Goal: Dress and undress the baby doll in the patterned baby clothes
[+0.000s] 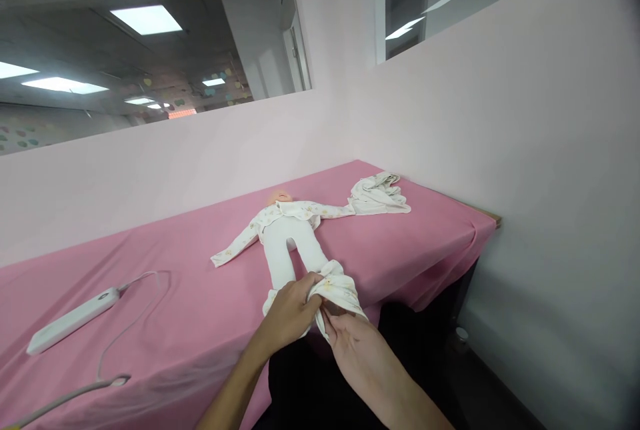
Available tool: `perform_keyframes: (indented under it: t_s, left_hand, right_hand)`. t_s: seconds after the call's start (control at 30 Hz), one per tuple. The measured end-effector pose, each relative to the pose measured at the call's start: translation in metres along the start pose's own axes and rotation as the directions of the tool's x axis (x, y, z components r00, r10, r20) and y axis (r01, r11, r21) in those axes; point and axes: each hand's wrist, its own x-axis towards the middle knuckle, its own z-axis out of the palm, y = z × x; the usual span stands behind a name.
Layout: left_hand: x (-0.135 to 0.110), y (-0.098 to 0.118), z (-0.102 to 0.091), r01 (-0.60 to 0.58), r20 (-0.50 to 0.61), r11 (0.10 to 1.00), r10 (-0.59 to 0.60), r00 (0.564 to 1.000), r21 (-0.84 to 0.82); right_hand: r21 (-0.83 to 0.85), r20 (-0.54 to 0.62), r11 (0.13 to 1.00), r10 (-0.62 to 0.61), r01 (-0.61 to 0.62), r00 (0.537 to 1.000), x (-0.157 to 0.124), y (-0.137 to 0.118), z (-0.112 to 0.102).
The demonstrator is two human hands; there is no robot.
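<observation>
A baby doll (287,230) lies on its back with its head toward the wall, wearing a white patterned top (250,233) with the sleeves spread. Its white legs reach toward me. Around the ends of the legs are bunched white baby pants (343,290) with a small yellowish print. My left hand (293,310) grips the pants' edge between thumb and fingers. Palm upward, my right hand (350,337) reaches into an opening of the pants. Its fingers are mostly hidden by the cloth, as are the doll's feet.
A pink sheet (200,310) covers the table, which stands against pale walls. Crumpled white cloth (380,195) lies by the doll's outstretched sleeve at right. A white elongated device (75,320) with a cord (107,350) rests at left. The table's corner (495,220) juts out at right.
</observation>
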Motion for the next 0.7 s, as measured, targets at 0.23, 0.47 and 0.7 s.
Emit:
perform_keyframes:
  t_s: [0.23, 0.47, 0.7]
  left_hand:
    - [0.001, -0.007, -0.002, 0.028, -0.014, 0.980, -0.032, 0.999, -0.198]
    - [0.001, -0.005, -0.004, 0.076, 0.016, 0.930, -0.075, 0.997, -0.360]
    - [-0.002, -0.003, -0.021, 0.055, 0.140, 0.935, -0.005, 0.990, -0.350]
  right_hand:
    - [-0.446, 0.025, 0.892, 0.092, -0.071, 0.995, -0.005, -0.022, -0.022]
    - [-0.665, 0.051, 0.743, -0.063, 0.081, 0.997, 0.009, -0.028, -0.033]
    - [-0.796, 0.129, 0.522, -0.349, 0.307, 0.928, 0.033, -0.011, -0.062]
